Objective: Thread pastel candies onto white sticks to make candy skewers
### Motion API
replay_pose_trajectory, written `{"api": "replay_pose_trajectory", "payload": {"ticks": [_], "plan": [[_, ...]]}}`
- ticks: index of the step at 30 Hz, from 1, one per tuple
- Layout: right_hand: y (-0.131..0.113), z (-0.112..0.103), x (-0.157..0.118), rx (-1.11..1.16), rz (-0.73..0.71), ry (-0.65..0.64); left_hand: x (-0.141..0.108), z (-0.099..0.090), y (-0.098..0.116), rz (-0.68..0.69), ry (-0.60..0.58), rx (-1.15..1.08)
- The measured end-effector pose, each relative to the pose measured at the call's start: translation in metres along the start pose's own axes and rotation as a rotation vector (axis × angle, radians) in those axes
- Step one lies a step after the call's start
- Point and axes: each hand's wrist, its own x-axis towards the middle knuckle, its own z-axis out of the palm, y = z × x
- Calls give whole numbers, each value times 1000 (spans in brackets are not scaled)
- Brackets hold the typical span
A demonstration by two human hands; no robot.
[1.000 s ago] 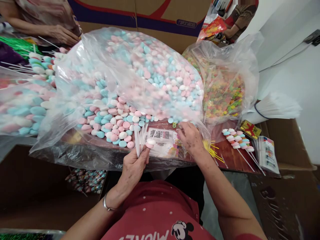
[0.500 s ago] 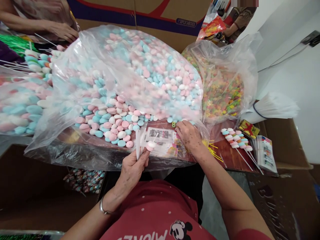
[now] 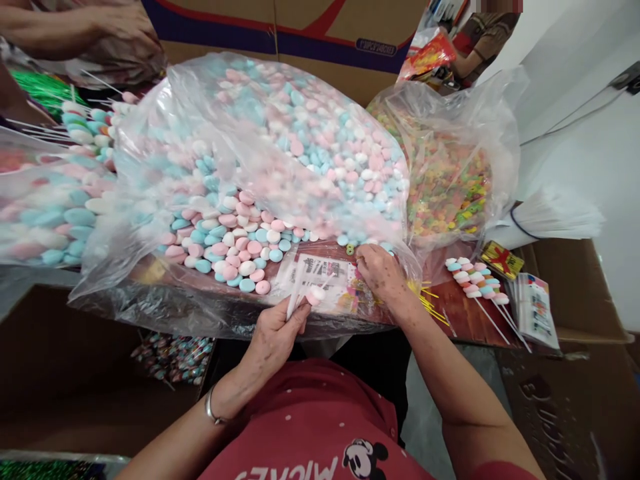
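My left hand (image 3: 277,333) is closed round several white sticks (image 3: 296,293), one of which carries a pink and white candy (image 3: 315,295). My right hand (image 3: 381,270) rests at the right edge of the printed packets (image 3: 325,273), its fingertips curled beside a small green ring-shaped candy (image 3: 351,249); whether it pinches anything is hidden. Pink, blue and white candies (image 3: 240,247) spill from the mouth of a large clear bag (image 3: 300,140) in front of both hands.
Finished candy skewers (image 3: 475,280), yellow ties (image 3: 433,303) and a stack of printed bags (image 3: 536,310) lie at the right. Behind them are a bag of gummy candies (image 3: 445,180) and a bundle of white sticks (image 3: 555,213). Another person's hand (image 3: 133,27) is at the upper left.
The view has shifted slightly. My left hand has moved a little right with the sticks and candy; my right hand has hardly moved. The other person's hand has lifted.
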Motion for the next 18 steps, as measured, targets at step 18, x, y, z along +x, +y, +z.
{"api": "replay_pose_trajectory", "payload": {"ticks": [18], "plan": [[-29,24,-19,1433,281,77,9,6,21,41,9,74]]}}
